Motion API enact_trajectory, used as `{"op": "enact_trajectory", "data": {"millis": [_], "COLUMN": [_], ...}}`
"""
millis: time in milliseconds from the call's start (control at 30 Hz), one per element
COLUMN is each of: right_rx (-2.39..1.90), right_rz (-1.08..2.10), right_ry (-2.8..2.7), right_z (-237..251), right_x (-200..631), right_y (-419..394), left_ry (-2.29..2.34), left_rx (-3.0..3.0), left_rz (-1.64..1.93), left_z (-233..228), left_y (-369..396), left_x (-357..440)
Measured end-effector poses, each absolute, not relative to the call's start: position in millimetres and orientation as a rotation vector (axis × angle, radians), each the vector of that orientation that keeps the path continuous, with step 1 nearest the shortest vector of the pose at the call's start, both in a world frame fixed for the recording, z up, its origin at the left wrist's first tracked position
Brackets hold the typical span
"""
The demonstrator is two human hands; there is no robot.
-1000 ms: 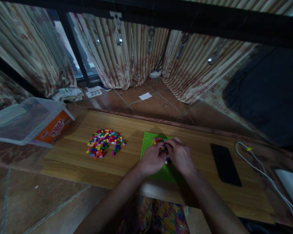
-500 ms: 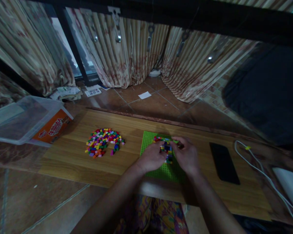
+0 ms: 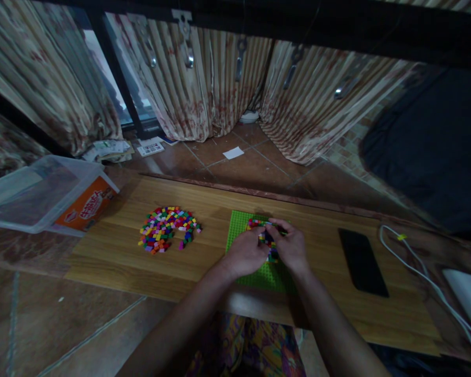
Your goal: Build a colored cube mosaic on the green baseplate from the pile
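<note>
A green studded baseplate [image 3: 235,226] lies on the wooden board, with a patch of small coloured toy bricks [image 3: 272,255] built up on it. My left hand [image 3: 245,252] rests over the left side of the patch, fingers bent and closed at the bricks. From the right, my right hand [image 3: 292,248] reaches over the same patch, its thumb and fingers pinched close to my left fingertips. Whatever lies between the fingertips is hidden or too small to name. Both hands cover much of the patch.
Left of the baseplate is a loose pile of coloured bricks [image 3: 167,229]. A clear plastic box [image 3: 47,193] with an orange label stands at the far left. To the right lie a black phone [image 3: 363,262], a white cable [image 3: 419,272] and a white device [image 3: 465,298].
My right hand has shifted left, closer to my left hand, and covers more of the bricks. My left hand stays almost in place. The view has moved slightly.
</note>
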State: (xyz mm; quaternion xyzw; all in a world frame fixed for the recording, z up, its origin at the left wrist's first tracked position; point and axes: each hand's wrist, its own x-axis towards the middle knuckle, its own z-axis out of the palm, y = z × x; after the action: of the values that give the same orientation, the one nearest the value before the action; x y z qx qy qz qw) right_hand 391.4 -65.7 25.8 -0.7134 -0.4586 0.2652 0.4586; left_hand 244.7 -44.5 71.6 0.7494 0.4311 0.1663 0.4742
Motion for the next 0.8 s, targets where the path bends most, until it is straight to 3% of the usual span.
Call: {"op": "enact_trajectory", "data": {"millis": [467,800], "right_rx": [-1.792,-1.779], "right_rz": [0.682,0.506], "right_ry": [-1.096,-1.035], "right_z": [23.9,44.5], "right_x": [392.8,387.8], "right_y": [-65.4,-86.7], "left_ry": [1.103,1.825], "left_rx": [1.770,1.653], "left_rz": [0.480,0.779], "left_z": [74.3,51.2], "left_y": [-57.4,-76.8], "left_x": [228.8,106.4]}}
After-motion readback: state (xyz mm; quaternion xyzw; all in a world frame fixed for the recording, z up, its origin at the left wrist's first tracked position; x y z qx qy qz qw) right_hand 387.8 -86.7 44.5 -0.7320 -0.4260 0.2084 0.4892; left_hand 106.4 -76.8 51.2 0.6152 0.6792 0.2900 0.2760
